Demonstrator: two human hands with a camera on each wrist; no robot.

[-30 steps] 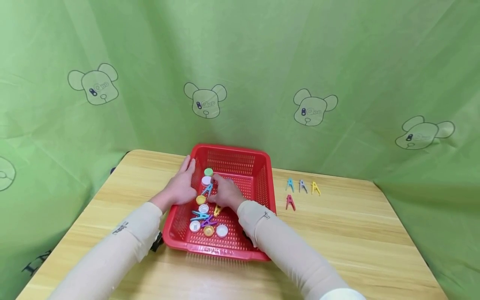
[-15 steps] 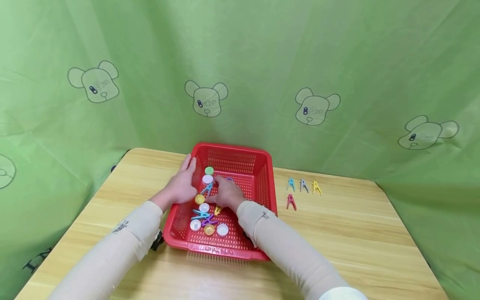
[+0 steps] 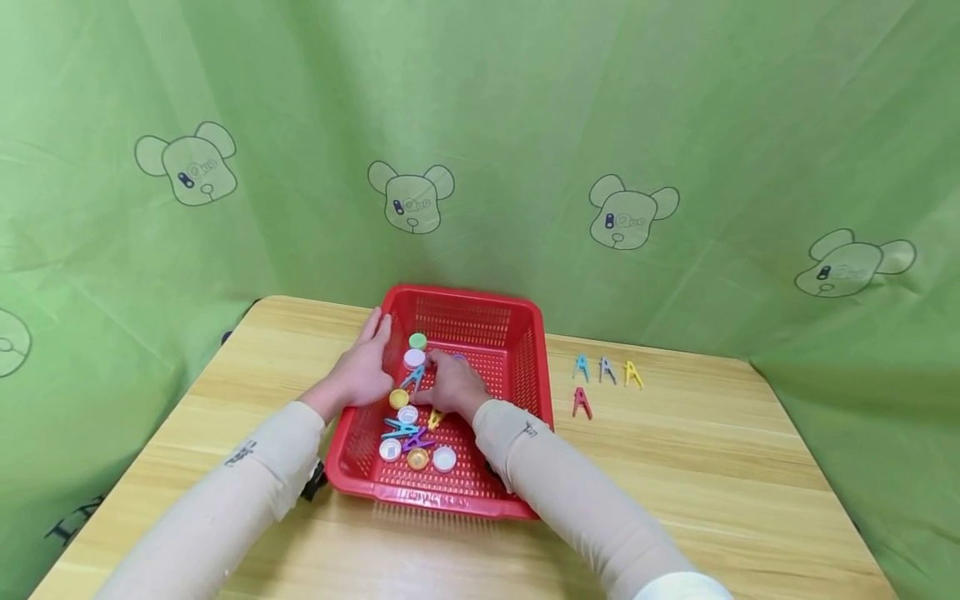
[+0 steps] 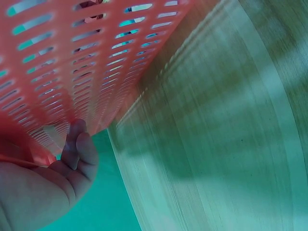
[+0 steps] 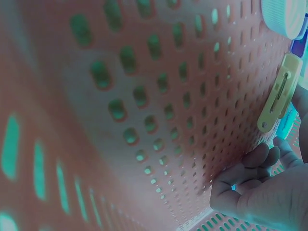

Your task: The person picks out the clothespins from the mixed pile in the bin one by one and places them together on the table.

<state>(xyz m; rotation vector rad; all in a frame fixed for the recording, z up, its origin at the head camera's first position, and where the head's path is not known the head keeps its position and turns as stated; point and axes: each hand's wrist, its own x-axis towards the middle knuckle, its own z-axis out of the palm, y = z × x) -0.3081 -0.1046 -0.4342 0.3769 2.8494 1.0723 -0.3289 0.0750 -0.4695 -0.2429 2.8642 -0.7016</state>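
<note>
My left hand [image 3: 363,371] holds the left rim of a red plastic basket [image 3: 465,502]; in the left wrist view its bent fingers [image 4: 79,147] lie against the outer wall. Inside the basket, my right hand [image 3: 456,386] has thumb and forefinger at a light-blue clothespin [image 3: 415,377] and appears to pinch it. The other fingers are curled in. Close by are a yellow clothespin [image 3: 436,418], partly under that hand, a lilac-white cap [image 3: 414,358], a green cap [image 3: 417,341] and a yellow cap [image 3: 399,399]. A purple piece [image 3: 460,358] shows behind the knuckles, mostly hidden.
Nearer in the basket lie another blue clothespin [image 3: 401,428], a purple clothespin [image 3: 417,440] and several white and orange caps. Right of the basket, on the wooden table [image 3: 697,467], blue, grey-violet and yellow clothespins [image 3: 632,374] form a row above a red clothespin [image 3: 581,403]. A green curtain [image 3: 495,100] stands behind.
The right hand has shifted only very slightly about the light-blue clothespin. The left hand stays on the rim, and the basket stays in place.
</note>
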